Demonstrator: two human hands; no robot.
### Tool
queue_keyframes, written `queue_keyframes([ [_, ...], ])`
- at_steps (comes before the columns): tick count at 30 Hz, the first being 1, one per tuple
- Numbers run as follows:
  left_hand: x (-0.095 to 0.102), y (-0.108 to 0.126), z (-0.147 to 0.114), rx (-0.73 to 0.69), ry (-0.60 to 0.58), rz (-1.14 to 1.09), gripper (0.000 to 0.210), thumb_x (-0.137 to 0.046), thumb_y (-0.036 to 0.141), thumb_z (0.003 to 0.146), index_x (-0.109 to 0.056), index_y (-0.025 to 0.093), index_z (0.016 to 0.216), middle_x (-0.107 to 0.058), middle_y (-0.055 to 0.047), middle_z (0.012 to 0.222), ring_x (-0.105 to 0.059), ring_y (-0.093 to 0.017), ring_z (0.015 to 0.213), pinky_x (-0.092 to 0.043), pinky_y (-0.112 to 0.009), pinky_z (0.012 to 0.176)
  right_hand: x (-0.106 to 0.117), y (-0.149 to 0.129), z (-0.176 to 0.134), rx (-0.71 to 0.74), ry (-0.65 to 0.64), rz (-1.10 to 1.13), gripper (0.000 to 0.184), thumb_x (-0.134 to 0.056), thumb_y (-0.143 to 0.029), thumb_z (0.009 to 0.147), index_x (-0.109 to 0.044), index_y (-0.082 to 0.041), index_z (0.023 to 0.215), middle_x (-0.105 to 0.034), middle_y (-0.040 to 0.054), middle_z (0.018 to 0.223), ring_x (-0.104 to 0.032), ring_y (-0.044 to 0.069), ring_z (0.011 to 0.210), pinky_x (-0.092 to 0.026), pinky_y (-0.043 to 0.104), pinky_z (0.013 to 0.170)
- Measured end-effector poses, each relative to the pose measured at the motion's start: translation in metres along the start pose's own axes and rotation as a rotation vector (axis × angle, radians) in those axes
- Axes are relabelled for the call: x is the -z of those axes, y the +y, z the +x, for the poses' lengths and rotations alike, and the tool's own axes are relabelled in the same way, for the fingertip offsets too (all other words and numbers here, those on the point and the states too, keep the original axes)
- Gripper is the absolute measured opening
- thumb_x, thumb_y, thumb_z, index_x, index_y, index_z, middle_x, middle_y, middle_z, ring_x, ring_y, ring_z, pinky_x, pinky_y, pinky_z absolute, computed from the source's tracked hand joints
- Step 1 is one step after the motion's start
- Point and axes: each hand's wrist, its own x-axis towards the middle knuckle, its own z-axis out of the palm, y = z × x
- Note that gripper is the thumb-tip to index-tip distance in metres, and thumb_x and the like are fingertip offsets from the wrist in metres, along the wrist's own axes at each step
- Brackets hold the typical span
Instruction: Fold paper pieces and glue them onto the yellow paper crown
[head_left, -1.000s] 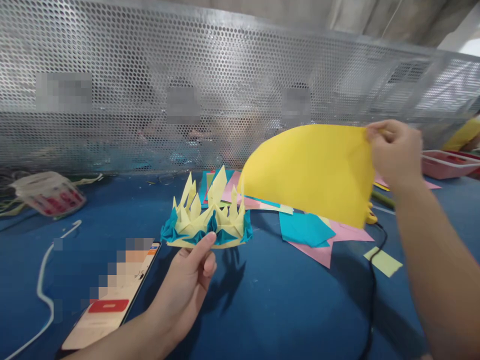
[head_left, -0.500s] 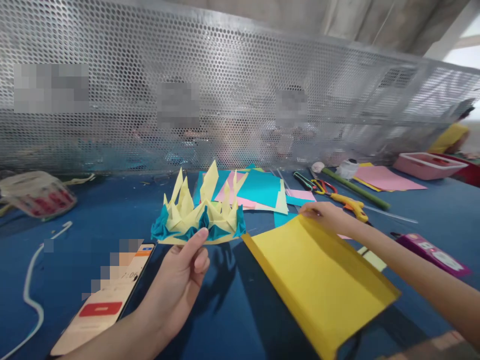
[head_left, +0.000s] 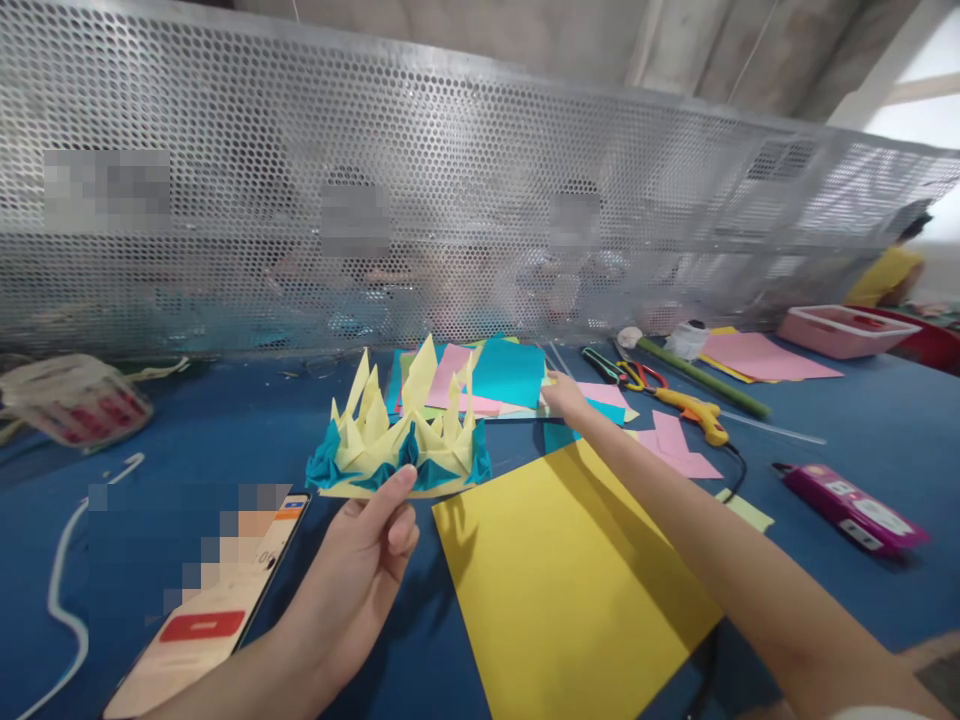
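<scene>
Head view: left hand (head_left: 365, 560) pinches paper crown (head_left: 379, 448); right hand (head_left: 566, 398), three o'clock, at blue sheet (head_left: 508, 374) edge, grip unclear from here.

L hand (head_left: 364, 560), ctr-left, w/ fingers (head_left: 403, 527) pinching pale-yellow & blue paper crown (head_left: 409, 445). R hand (head_left: 568, 402), ctr, at R edge of blue sheet (head_left: 510, 373). Yellow sheet (head_left: 555, 590) on blue counter (head_left: 232, 430), lower ctr. Phone (head_left: 202, 627) lower L; yellow glue gun (head_left: 701, 413) mid-R.

We see a pale yellow and teal crown (head_left: 375, 458), a plain yellow sheet (head_left: 532, 570), a blue table (head_left: 225, 430).
</scene>
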Motion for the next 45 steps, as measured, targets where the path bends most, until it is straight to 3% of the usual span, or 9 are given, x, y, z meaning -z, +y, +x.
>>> queue_keyframes([
  [5, -0.001, 0.001, -0.001, 0.008, -0.008, -0.005, 0.05, -0.098, 0.026, 0.041, -0.05, 0.02, 0.049, -0.041, 0.012, 0.038, -0.034, -0.002, 0.037, -0.037, -0.011, 0.031, 0.014, 0.023, 0.004, -0.019, 0.034, -0.103, 0.029, -0.062, -0.032, 0.098, -0.061, -0.02, 0.125, -0.063, 0.0091, 0.128, -0.066, 0.023, 0.106, -0.057, 0.043, 0.088],
  [9, 0.0, 0.0, 0.0, 0.014, -0.005, -0.007, 0.049, -0.098, 0.024, 0.043, -0.049, 0.02, 0.049, -0.041, 0.012, 0.039, -0.033, -0.001, 0.036, -0.037, -0.011, 0.031, 0.012, 0.031, 0.003, -0.029, 0.057, -0.189, 0.029, -0.061, -0.032, 0.099, -0.062, -0.019, 0.125, -0.063, 0.0103, 0.128, -0.066, 0.023, 0.106, -0.057, 0.043, 0.089],
  [14, 0.0, -0.002, 0.003, 0.024, -0.008, -0.001, 0.048, -0.095, 0.023, 0.051, -0.047, 0.021, 0.049, -0.039, 0.013, 0.039, -0.032, -0.002, 0.036, -0.035, -0.011, 0.031, 0.002, 0.028, 0.011, -0.077, 0.122, -0.234, 0.032, -0.062, -0.033, 0.098, -0.06, -0.018, 0.126, -0.063, 0.01, 0.128, -0.066, 0.024, 0.106, -0.057, 0.045, 0.088],
  [22, 0.0, -0.004, 0.005, 0.008, 0.0, -0.018, 0.053, -0.1, 0.026, 0.04, -0.048, 0.02, 0.049, -0.04, 0.013, 0.039, -0.033, -0.001, 0.036, -0.036, -0.011, 0.031, -0.008, 0.024, 0.024, -0.201, 0.194, -0.179, 0.031, -0.062, -0.032, 0.098, -0.061, -0.018, 0.125, -0.063, 0.0105, 0.128, -0.066, 0.023, 0.106, -0.057, 0.044, 0.089],
  [30, 0.002, -0.009, 0.006, 0.026, 0.009, -0.006, 0.052, -0.099, 0.018, 0.043, -0.047, 0.02, 0.05, -0.04, 0.012, 0.039, -0.031, -0.001, 0.037, -0.036, -0.011, 0.032, -0.016, 0.016, 0.016, -0.191, 0.339, -0.079, 0.031, -0.062, -0.033, 0.098, -0.061, -0.017, 0.125, -0.063, 0.0107, 0.128, -0.065, 0.024, 0.106, -0.057, 0.044, 0.089],
  [34, 0.0, -0.007, 0.006, 0.035, 0.009, 0.003, 0.052, -0.099, 0.023, 0.042, -0.048, 0.021, 0.049, -0.04, 0.012, 0.039, -0.031, -0.001, 0.038, -0.036, -0.011, 0.032, 0.007, 0.013, 0.019, -0.162, 0.442, 0.019, 0.031, -0.062, -0.033, 0.098, -0.061, -0.018, 0.125, -0.063, 0.0101, 0.128, -0.065, 0.024, 0.107, -0.056, 0.045, 0.089],
  [41, 0.002, -0.005, 0.009, 0.046, -0.002, 0.005, 0.053, -0.1, 0.029, 0.04, -0.049, 0.021, 0.052, -0.039, 0.013, 0.04, -0.029, -0.001, 0.038, -0.035, -0.011, 0.032, 0.082, 0.018, 0.032, -0.137, 0.641, 0.279, 0.032, -0.063, -0.033, 0.098, -0.061, -0.018, 0.126, -0.063, 0.0095, 0.128, -0.065, 0.024, 0.107, -0.056, 0.046, 0.09],
  [45, 0.006, -0.005, 0.007, 0.061, -0.018, 0.011, 0.055, -0.1, 0.031, 0.04, -0.047, 0.021, 0.049, -0.038, 0.013, 0.04, -0.028, -0.001, 0.038, -0.035, -0.011, 0.032, 0.115, 0.013, 0.019, -0.088, 0.679, 0.502, 0.031, -0.063, -0.033, 0.098, -0.061, -0.017, 0.124, -0.064, 0.0091, 0.126, -0.066, 0.024, 0.106, -0.057, 0.046, 0.089],
])
